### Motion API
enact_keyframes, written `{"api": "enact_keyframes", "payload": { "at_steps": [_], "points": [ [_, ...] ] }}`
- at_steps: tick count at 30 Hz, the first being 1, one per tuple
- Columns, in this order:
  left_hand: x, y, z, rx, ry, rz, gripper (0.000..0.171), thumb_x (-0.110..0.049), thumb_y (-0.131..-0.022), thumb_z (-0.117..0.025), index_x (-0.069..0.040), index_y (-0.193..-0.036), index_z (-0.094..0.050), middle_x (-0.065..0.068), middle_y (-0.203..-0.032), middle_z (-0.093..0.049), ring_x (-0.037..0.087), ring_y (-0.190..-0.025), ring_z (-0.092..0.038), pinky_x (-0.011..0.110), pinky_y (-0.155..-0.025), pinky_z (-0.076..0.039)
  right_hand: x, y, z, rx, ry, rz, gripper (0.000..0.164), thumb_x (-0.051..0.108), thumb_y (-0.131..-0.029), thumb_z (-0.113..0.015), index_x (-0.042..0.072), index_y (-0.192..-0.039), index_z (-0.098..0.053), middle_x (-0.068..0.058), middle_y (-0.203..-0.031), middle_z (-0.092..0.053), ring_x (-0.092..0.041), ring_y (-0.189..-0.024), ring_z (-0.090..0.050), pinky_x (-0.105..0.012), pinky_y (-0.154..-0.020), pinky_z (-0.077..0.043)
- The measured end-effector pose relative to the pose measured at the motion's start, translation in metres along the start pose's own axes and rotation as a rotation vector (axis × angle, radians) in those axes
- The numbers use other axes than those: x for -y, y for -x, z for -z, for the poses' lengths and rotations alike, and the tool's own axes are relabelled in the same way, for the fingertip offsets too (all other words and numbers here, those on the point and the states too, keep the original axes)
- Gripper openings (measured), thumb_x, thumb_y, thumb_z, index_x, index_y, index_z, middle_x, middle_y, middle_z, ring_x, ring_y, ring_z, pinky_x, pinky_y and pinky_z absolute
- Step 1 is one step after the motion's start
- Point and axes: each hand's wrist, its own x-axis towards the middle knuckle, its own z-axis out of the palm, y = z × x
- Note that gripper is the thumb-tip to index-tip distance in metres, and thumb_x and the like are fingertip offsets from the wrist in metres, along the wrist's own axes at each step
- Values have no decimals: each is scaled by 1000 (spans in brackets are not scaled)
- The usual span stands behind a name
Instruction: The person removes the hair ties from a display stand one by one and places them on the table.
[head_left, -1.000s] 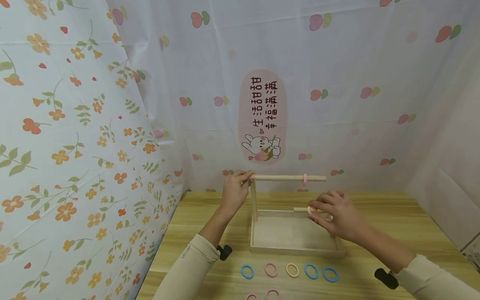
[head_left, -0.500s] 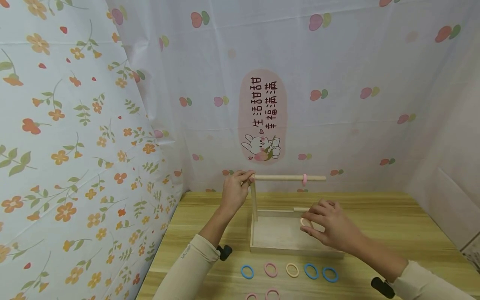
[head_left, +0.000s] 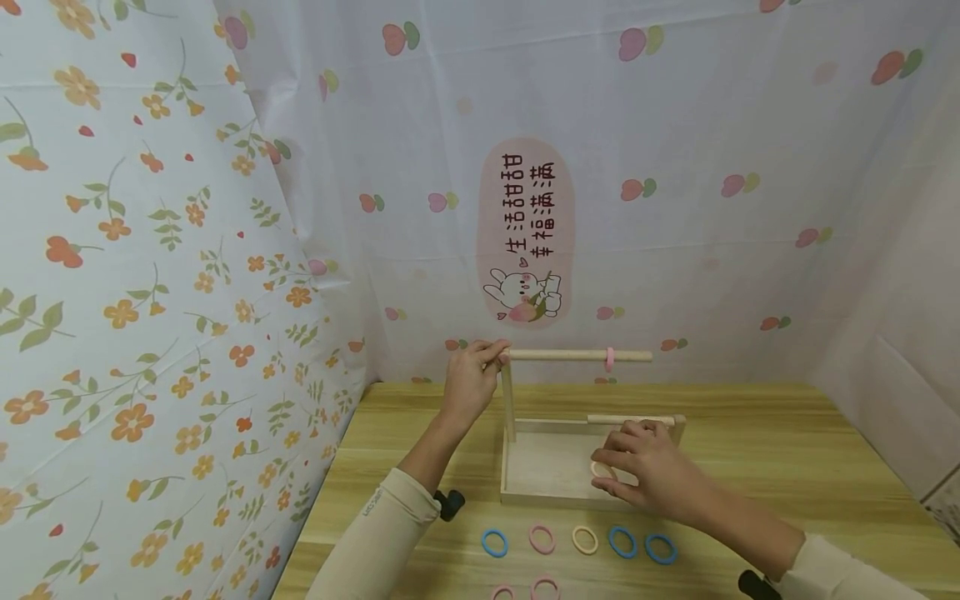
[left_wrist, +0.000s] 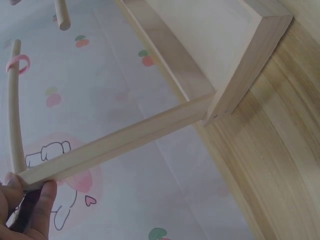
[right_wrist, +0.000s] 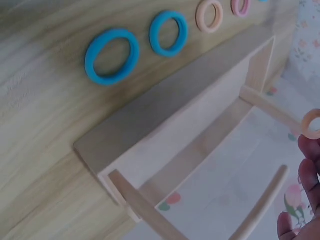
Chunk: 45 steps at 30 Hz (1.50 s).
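My left hand [head_left: 471, 382] grips the top corner of a wooden stand's tall post [head_left: 509, 404], thumb and fingers around it. A long rod [head_left: 558, 356] runs rightward from that corner, bearing a pink ring [head_left: 610, 359]. In the left wrist view the fingertips [left_wrist: 47, 197] press the post's end. My right hand [head_left: 648, 467] pinches a pale peach ring [head_left: 602, 472] by its edge, over the stand's tray base [head_left: 555, 462]. The right wrist view shows that ring only partly, at the right edge above the fingers [right_wrist: 310, 175]. Behind the right hand is a shorter, lower rod [head_left: 626, 419].
In front of the base lie blue rings [head_left: 622, 542], a pink ring [head_left: 542, 539] and a cream ring [head_left: 585, 541] in a row on the wooden table [head_left: 420, 467]. More pink rings [head_left: 545, 589] lie nearer, partly cut off. A patterned cloth [head_left: 675, 250] hangs behind.
My right hand has moved down and left with the peach ring, from the lower rod to over the tray base. The lower rod's right end now shows. My left hand has stayed put.
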Motion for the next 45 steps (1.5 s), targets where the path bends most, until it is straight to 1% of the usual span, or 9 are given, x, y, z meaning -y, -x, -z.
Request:
{"api": "enact_keyframes", "payload": {
  "at_steps": [3, 8, 10, 15, 22, 26, 33, 36, 45],
  "points": [
    [0, 0, 0, 5, 5, 11, 28, -22, -105, -74, -6, -126, -84, 17, -113, -83, 29, -90, -81, 39, -74, -66, 5, 2, -4, 19, 8, 17, 23, 51, -99, -81, 29, -104, -84, 18, -98, -71, -9, -95, -60, -53, -80, -50],
    [1, 0, 0, -3, 6, 9, 28, -23, -105, -74, -7, -125, -85, 16, -112, -83, 29, -89, -80, 39, -73, -66, 12, 5, -10, 41, 31, 46, 32, 59, -108, -66, 32, -103, -82, 20, -97, -71, -6, -92, -57, -52, -83, -47],
    [1, 0, 0, -5, 6, 7, 27, -23, -105, -75, -7, -125, -85, 16, -112, -83, 28, -87, -79, 39, -72, -65, 15, 7, -12, 65, 27, 54, 32, 59, -109, -64, 33, -102, -82, 21, -97, -70, -5, -92, -57, -52, -82, -48],
    [1, 0, -1, -5, 5, 8, 28, -23, -105, -75, -7, -125, -84, 16, -112, -84, 26, -84, -77, 35, -70, -63, 22, 12, -16, 145, -4, 67, 20, 53, -103, -76, 33, -104, -82, 23, -99, -69, -3, -94, -55, -55, -82, -53],
    [2, -1, -2, -8, 4, 0, 27, -23, -105, -75, -6, -124, -85, 16, -112, -84, 25, -81, -75, 30, -66, -59, 29, 17, -23, 208, -43, 62, 21, 48, -101, -81, 30, -111, -84, 23, -100, -69, -4, -97, -54, -57, -82, -53],
    [2, -1, -2, -5, 6, 6, 27, -22, -105, -75, -6, -125, -84, 16, -113, -84, 26, -85, -78, 33, -69, -61, 32, 20, -25, 245, -70, 64, 26, 43, -97, -86, 27, -117, -85, 21, -102, -70, -3, -98, -54, -59, -83, -54],
    [3, -1, -2, -5, 7, 2, 28, -20, -104, -76, -4, -126, -84, 16, -115, -83, 27, -83, -79, 35, -68, -63, 41, 27, -36, 189, -76, 92, 18, 43, -92, -91, 33, -104, -82, 23, -100, -68, 0, -95, -50, -52, -81, -52],
    [2, 0, -1, -6, 8, 0, 28, -20, -104, -76, -4, -126, -84, 16, -115, -83, 28, -86, -80, 36, -70, -64, 45, 31, -41, 190, -70, 102, 18, 44, -90, -92, 36, -101, -81, 24, -100, -67, 1, -95, -50, -50, -80, -51],
    [0, 1, -1, -9, 23, 7, 26, -18, -104, -76, -4, -125, -84, 16, -114, -83, 30, -90, -80, 41, -74, -65, 55, 38, -51, 219, -136, 122, 10, 42, -96, -88, 38, -100, -79, 23, -99, -63, 2, -95, -49, -44, -83, -47]
  ]
}}
